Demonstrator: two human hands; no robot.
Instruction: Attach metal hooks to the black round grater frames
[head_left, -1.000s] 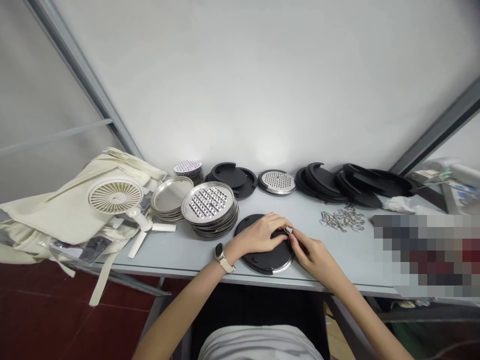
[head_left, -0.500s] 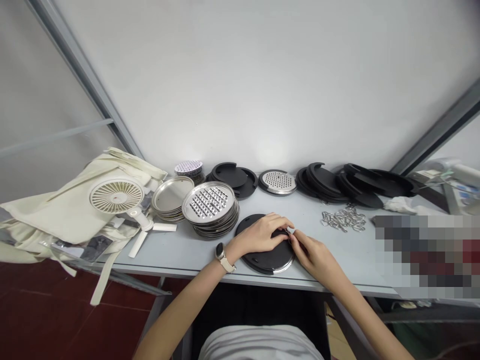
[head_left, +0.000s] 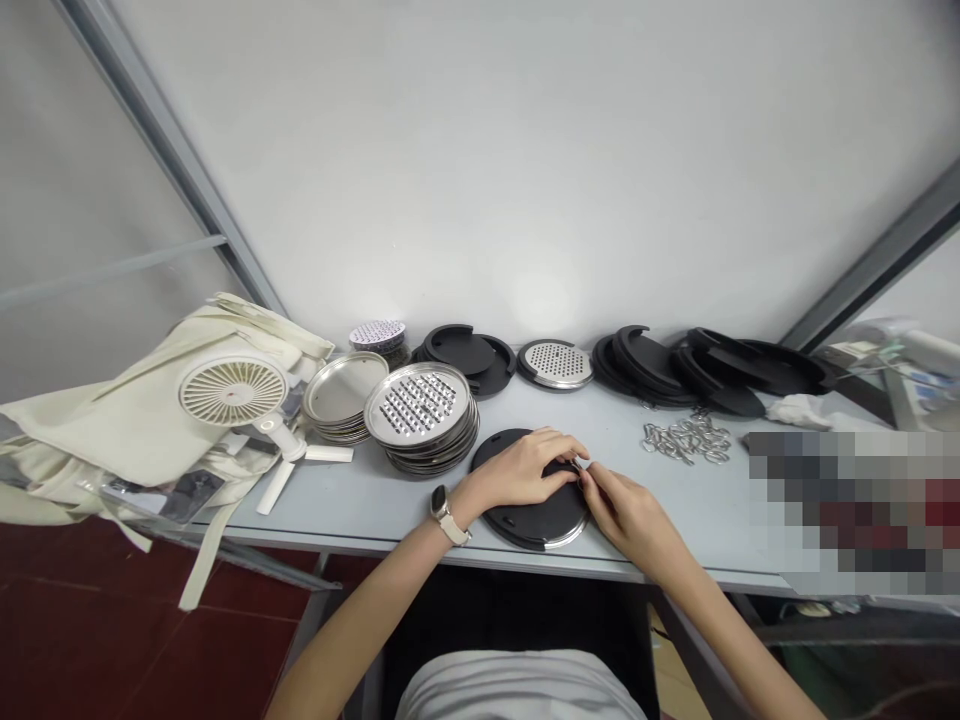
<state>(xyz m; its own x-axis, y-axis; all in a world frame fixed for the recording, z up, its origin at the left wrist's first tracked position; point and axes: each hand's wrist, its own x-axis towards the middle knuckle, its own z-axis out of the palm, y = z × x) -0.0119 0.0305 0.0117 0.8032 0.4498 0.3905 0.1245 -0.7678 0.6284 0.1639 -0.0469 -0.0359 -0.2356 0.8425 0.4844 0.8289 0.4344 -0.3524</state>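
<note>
Worktop spreads beneath the left hand and the right hand. A pale bag slumps well left of the left hand. Black trays are heaped beyond the right hand, farther right too. Stacked graters stand just left of the left hand, with plates behind them, farther left. Under the left hand is the black disc, a silver rim showing at its near right edge. A white fan lies well left of that hand. The left hand rests over the disc, thumb and fingers narrowly apart; the right hand pinches at the disc's right edge. Loose rings lie beyond and right of the right hand. A tiny piece sits among both hands' fingertips; which one grips it, I cannot tell.
</note>
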